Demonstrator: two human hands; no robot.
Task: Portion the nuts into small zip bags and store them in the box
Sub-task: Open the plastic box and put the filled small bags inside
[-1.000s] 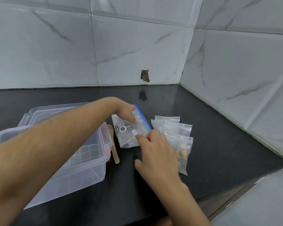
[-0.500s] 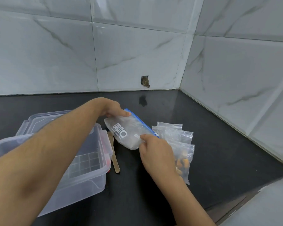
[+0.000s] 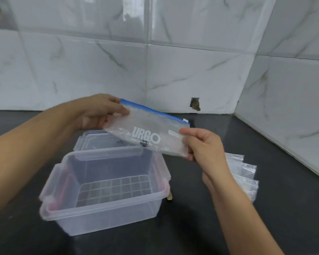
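A clear zip bag with a blue zip strip and white URGO lettering hangs in the air over the far edge of the box. My left hand pinches its upper left corner. My right hand pinches its lower right corner. Below stands a clear plastic box with nothing inside it; a grid pattern shows on its floor. Several small clear zip bags lie in a pile on the counter to the right, partly hidden by my right forearm; their contents are not visible here.
The box's clear lid lies flat behind the box. The tip of a wooden spoon shows at the box's right side. The black counter meets marble-tiled walls at the back and right, forming a corner.
Both hands have lifted the URGO bag off the counter, up and to the left, above the box. The view has shifted, so the box sits more centrally.
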